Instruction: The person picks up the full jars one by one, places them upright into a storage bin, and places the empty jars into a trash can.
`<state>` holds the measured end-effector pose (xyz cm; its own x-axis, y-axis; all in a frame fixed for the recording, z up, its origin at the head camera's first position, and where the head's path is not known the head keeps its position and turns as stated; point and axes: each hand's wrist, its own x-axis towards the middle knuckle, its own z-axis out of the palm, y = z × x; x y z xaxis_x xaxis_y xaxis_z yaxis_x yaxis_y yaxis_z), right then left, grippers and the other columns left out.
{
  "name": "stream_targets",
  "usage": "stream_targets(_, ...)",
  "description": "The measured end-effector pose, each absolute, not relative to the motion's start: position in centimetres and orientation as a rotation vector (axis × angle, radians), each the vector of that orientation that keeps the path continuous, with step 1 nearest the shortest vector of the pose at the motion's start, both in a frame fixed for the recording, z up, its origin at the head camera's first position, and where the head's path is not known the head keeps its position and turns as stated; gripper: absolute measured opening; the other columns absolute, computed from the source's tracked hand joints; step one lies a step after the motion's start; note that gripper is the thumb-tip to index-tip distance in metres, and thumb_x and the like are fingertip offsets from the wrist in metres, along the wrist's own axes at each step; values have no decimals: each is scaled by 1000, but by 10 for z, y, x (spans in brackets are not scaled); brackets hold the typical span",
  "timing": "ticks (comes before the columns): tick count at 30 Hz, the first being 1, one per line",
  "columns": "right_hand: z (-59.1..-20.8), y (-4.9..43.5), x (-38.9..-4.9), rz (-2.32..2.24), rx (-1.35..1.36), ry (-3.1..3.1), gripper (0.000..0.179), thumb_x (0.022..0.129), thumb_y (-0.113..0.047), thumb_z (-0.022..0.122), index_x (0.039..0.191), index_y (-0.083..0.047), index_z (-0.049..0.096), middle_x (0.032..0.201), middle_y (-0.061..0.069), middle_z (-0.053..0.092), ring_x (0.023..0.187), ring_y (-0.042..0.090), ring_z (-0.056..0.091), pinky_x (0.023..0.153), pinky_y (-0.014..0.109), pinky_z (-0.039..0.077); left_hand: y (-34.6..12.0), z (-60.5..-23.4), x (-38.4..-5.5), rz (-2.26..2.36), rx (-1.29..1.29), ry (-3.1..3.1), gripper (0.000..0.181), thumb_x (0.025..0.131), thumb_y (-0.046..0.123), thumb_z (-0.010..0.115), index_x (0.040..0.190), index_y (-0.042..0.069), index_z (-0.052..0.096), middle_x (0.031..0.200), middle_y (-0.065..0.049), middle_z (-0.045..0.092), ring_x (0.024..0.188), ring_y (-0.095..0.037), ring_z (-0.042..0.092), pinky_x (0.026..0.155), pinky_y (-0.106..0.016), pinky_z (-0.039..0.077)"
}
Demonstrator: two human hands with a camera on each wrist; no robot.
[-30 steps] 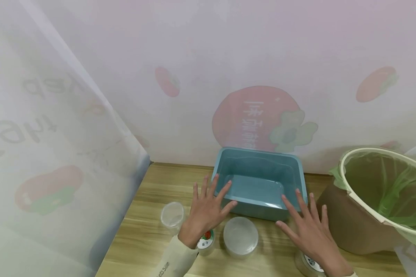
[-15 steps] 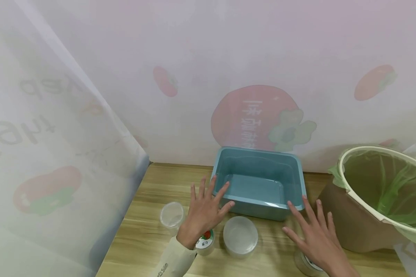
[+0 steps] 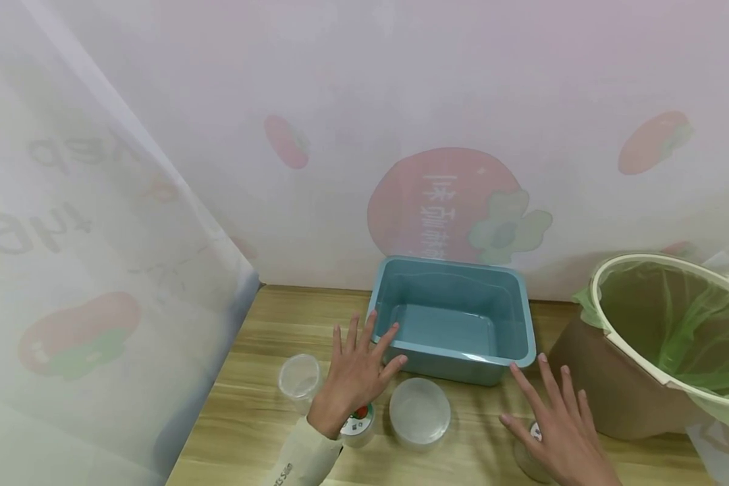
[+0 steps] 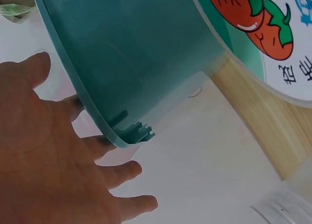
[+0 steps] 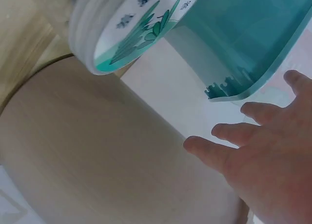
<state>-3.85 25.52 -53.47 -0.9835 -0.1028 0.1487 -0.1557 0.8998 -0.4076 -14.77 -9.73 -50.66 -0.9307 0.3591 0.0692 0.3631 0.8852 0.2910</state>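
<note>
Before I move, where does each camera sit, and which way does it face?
Head: worn on head, facing forward, down at tub and bin; left hand, right hand show.
Left wrist: worn there, facing tub and red-print lid; left hand shows.
Right wrist: worn there, facing bin, tub and green-print lid; right hand shows.
Both wrist views share the tub.

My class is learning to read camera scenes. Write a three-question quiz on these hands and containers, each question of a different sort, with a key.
1. True or false: the left hand and the right hand both have their fingers spread.

2. What lines the brown bin?
a) newspaper
b) a green bag
c) cardboard

3. Fill in: in the head view, the blue basin stands to the ____ of the brown bin.

Key: 1. True. 2. b. 3. left.
</note>
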Motion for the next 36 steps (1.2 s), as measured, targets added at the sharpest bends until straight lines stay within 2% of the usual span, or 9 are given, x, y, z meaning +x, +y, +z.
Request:
stream_targets(7, -538, 260, -35, 554, 146, -3015, 91, 101, -60, 70, 175, -43, 19, 184, 20, 2, 159, 69, 12, 111, 91, 20, -98, -508, -148, -481, -572, -3047, 65, 112, 60, 48, 169, 31, 44, 181, -16, 24, 168, -48, 18, 129, -79, 10)
stream_targets(14, -544, 265, -30, 508, 111, -3062, 94, 99, -67, 69, 174, -44, 19, 182, 25, 11, 153, 72, 23, 109, 92, 24, -97, -508, -149, -480, -566, -3070, 65, 112, 62, 45, 169, 30, 42, 182, -16, 21, 168, -45, 19, 130, -78, 9)
stream_targets(21, -560, 270, -27, 424, 150, -3041, 104, 94, -67, 75, 175, -39, 17, 172, 34, 28, 145, 76, 32, 102, 93, 34, -97, -512, -149, -504, -577, -3067, 66, 112, 61, 47, 170, 28, 42, 182, -18, 18, 169, -42, 18, 129, -79, 8)
stream_targets(25, -570, 272, -24, 471, 159, -3033, 103, 92, -63, 79, 174, -33, 25, 170, 35, 32, 144, 77, 33, 97, 92, 39, -96, -511, -148, -512, -586, -3057, 67, 112, 60, 47, 170, 26, 42, 182, -19, 18, 169, -43, 18, 129, -79, 9)
stream_targets(31, -580, 275, -23, 573, 169, -3047, 90, 92, -55, 84, 164, -18, 44, 169, 36, 30, 142, 80, 30, 85, 92, 44, -95, -511, -147, -484, -581, -3064, 66, 113, 60, 45, 170, 28, 40, 182, -18, 17, 169, -42, 18, 130, -78, 11)
stream_targets(36, -586, 278, -22, 604, 180, -3076, 85, 91, -50, 86, 159, -14, 51, 167, 38, 29, 141, 82, 30, 85, 90, 46, -95, -512, -147, -474, -584, -3055, 66, 113, 60, 45, 170, 28, 40, 182, -18, 17, 169, -42, 18, 129, -78, 11)
